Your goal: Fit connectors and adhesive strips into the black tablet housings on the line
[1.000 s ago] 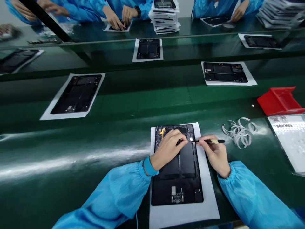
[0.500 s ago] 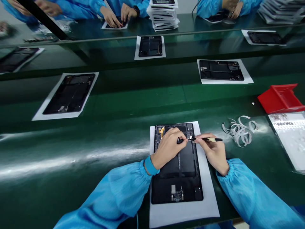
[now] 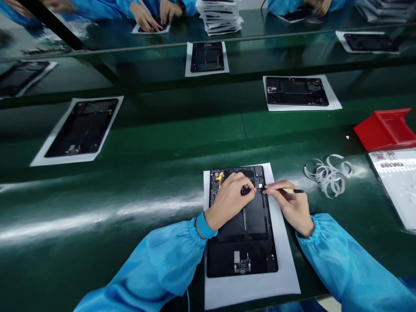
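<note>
An opened tablet [image 3: 256,249], its dark inside and circuit parts facing up, lies on a sheet of white paper [image 3: 251,291]. Over its upper part rests my left hand [image 3: 229,199], thumb and finger pinched together near a small connector. Whatever sits in that pinch is hidden. At the tablet's upper right edge, my right hand [image 3: 294,210] grips a slim black-and-cream pen-like tool [image 3: 289,190]. The tool's dark tip points at the board, close to my left fingertips. An orange flex cable [image 3: 221,177] shows at the tablet's upper left. A blue band [image 3: 203,226] circles my left wrist.
Curled white strips [image 3: 331,177] lie right of the tablet, near a red bin [image 3: 386,130] and a clear-covered white sheet [image 3: 398,182]. Farther back are another tablet [image 3: 82,128] at left and one [image 3: 297,91] at right. Across the table, co-workers' hands [image 3: 146,19] work beside stacked papers [image 3: 222,17].
Both hands hold nearly the same pose at the tablet. The two tablets on the strip behind have shifted left, while those on the farther strip sit slightly to the right. The view tilts a little.
</note>
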### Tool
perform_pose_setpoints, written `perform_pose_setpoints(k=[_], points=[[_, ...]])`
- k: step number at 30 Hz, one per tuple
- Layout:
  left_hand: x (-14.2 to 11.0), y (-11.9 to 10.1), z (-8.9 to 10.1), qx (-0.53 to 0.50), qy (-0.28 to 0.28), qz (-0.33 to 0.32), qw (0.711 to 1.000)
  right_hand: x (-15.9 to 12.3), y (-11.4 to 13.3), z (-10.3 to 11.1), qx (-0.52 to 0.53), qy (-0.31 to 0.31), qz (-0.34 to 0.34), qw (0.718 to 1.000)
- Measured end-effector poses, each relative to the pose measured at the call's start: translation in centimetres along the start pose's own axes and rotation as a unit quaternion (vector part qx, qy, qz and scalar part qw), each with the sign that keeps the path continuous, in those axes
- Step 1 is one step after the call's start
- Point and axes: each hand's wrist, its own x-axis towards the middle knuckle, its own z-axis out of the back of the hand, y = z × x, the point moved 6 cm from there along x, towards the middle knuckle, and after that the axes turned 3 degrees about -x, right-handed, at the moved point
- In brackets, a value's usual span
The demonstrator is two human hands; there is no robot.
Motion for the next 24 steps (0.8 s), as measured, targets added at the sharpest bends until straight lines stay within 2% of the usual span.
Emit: perform_pose_setpoints(k=[10, 18, 24], points=[[0.0, 0.1, 0.0, -0.009, -0.003, 0.003, 1.0, 0.0, 0.8, -0.1, -0.019, 0.031, 0.036, 0.999], [0.0, -0.3, 0.2, 0.0, 0.0, 0.013, 1.0, -0.1, 0.4, 1.0, -0.039, 0.009, -0.002, 0.999], [0.0, -0.2, 0.0, -0.043, -0.022, 0.026, 0.999, -0.4, -0.7, 1.5, -0.025, -0.027, -0.051, 0.998]])
